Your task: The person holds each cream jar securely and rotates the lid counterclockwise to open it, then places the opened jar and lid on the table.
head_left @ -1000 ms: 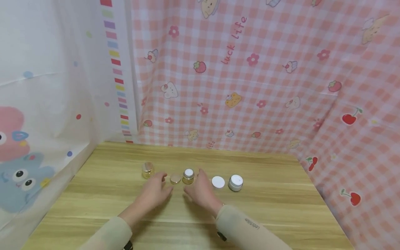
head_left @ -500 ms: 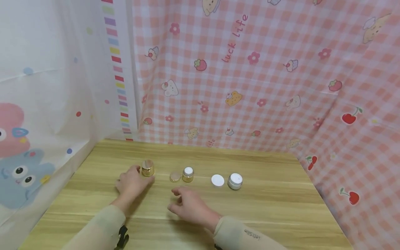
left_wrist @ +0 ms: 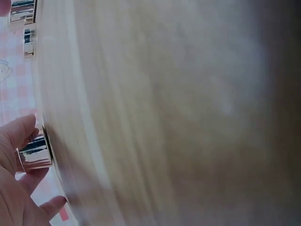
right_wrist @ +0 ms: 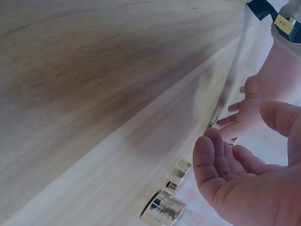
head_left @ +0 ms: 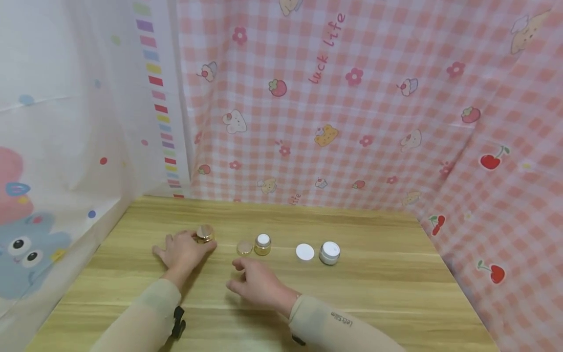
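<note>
At the left of the table, my left hand [head_left: 182,252] grips a small gold cosmetic jar [head_left: 205,233], its thumb and forefinger on either side of it. The left wrist view shows the same shiny jar [left_wrist: 36,153] between the fingers. My right hand [head_left: 260,284] hovers with loosely curved fingers and nothing in them, in front of a flat gold lid [head_left: 244,248]. Just right of that lid stands a lidless gold jar [head_left: 263,245] with a white top. In the right wrist view, the gold jar [right_wrist: 163,207] and lid lie beyond the right fingers.
Farther right, a round white lid [head_left: 305,252] lies beside a white-topped cosmetic jar [head_left: 330,253]. The wooden table [head_left: 374,293] is bounded by a pink checked curtain [head_left: 308,146] at the back and right, and a white printed one [head_left: 66,146] on the left.
My left hand has moved left, from beside the gold lid to the leftmost jar, and taken hold of it. The right hand has drawn back from the lidless gold jar, toward the front left.
</note>
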